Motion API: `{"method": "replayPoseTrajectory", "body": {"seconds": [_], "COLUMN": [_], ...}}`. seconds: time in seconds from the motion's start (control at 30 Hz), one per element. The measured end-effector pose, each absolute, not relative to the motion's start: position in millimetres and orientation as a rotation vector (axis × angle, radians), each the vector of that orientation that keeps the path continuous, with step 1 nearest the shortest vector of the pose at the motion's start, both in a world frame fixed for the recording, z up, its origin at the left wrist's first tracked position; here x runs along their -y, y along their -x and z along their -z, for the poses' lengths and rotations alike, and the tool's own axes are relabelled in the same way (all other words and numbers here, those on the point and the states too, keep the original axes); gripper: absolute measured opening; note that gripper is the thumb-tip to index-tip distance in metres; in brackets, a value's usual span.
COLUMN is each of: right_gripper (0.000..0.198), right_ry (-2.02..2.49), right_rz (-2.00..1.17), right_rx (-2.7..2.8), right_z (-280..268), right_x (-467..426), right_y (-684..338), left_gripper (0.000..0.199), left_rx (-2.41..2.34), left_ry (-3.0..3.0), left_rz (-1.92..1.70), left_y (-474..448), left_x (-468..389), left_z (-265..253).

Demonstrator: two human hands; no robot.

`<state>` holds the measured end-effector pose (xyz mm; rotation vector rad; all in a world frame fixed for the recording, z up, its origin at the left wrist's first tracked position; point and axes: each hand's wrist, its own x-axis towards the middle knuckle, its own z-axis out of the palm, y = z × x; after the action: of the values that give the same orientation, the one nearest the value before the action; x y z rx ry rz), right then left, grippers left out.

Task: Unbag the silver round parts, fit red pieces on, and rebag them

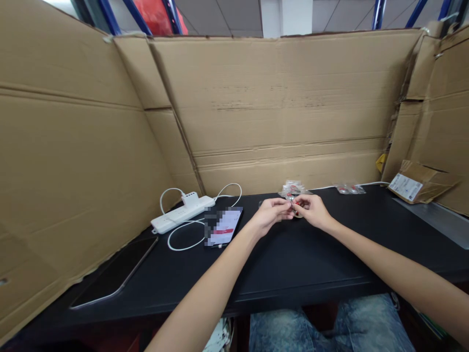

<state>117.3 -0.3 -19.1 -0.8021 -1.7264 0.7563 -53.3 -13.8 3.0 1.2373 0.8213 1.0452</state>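
Observation:
My left hand [274,213] and my right hand [311,209] meet above the back middle of the black table. The fingers of both are closed in a pinch on a small item with silver and red parts [295,211], mostly hidden by the fingertips, so its kind does not show. Just behind my hands lies a heap of clear plastic bags [293,188] with small red bits inside. Off to the right, more small clear bags [350,188] with red and silver contents rest flat on the table.
Left of my hands lie a lit phone [224,227], a white power strip [183,213] with looping white cables, and a dark tablet-like slab [117,271]. An open brown packet [421,183] with a label stands at the right. Cardboard walls [278,107] enclose the black table [293,264].

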Motion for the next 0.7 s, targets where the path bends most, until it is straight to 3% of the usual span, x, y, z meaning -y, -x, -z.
{"method": "replayPoseTrajectory", "body": {"seconds": [0.2, 0.7], "right_gripper": [0.016, 0.024], "right_ry": [0.794, 0.709], "right_rz": [-0.524, -0.61], "right_rx": [1.838, 1.821], "right_z": [17.6, 14.9], "right_x": [3.0, 1.5], "right_y": [-119.8, -119.1], "left_gripper": [0.002, 0.012], "left_rx": [-0.841, -0.859], "left_ry": [-1.096, -1.155], "left_rz": [-1.022, -1.087], "left_y": [57.1, 58.0], "left_x": [13.1, 9.5], "left_z": [-4.6, -3.4]}}
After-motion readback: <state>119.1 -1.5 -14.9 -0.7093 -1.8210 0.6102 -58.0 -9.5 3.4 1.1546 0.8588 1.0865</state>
